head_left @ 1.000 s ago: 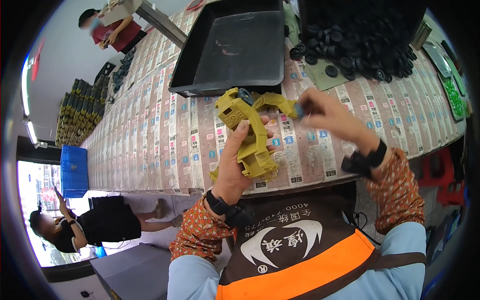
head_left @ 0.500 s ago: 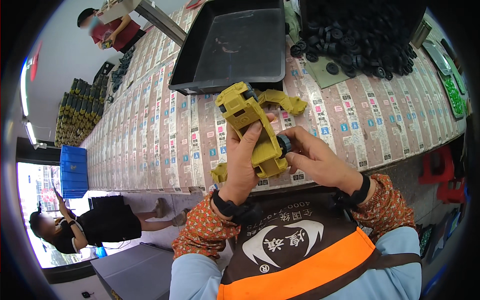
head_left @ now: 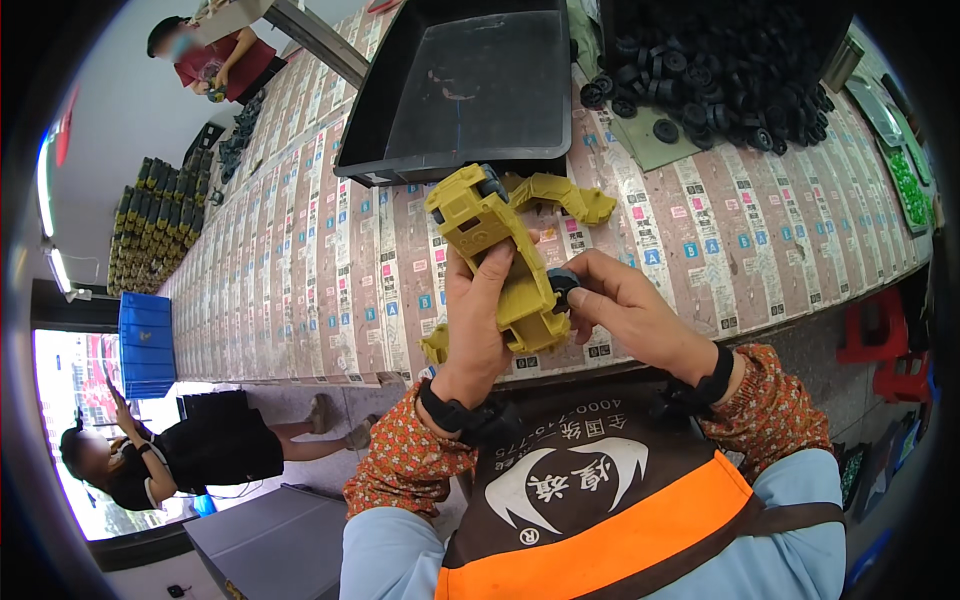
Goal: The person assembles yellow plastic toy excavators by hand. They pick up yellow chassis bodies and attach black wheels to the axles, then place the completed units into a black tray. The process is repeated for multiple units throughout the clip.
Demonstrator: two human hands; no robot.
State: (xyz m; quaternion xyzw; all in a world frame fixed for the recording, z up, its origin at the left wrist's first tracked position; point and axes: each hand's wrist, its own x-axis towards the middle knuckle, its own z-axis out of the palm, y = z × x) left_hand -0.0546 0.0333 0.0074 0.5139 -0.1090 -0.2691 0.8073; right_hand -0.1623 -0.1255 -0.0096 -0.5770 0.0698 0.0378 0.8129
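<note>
Between my hands is a yellow plastic toy truck (head_left: 476, 226), tilted over the bench's near edge. My left hand (head_left: 478, 320) is closed around its body, the thumb lying along its inside. With fingers and thumb, my right hand (head_left: 622, 308) grips a black toy wheel (head_left: 563, 286) against the truck's right side. Another black wheel (head_left: 492, 184) shows at the truck's far end. Just behind lies a yellow toy digger arm (head_left: 568, 199) on the bench. A further yellow part (head_left: 436, 344) shows beside my left hand, mostly hidden.
A large black tray (head_left: 470, 90) stands behind the truck, with a heap of black wheels (head_left: 700, 80) to its right. Stacked yellow-and-black toys (head_left: 160, 215) and a blue bin (head_left: 146, 345) are at left. Two other people are nearby. Red stools (head_left: 875, 330) stand at right.
The truck and both hands have shifted slightly left. The wheel's flat face now turns more toward me. My grips look the same.
</note>
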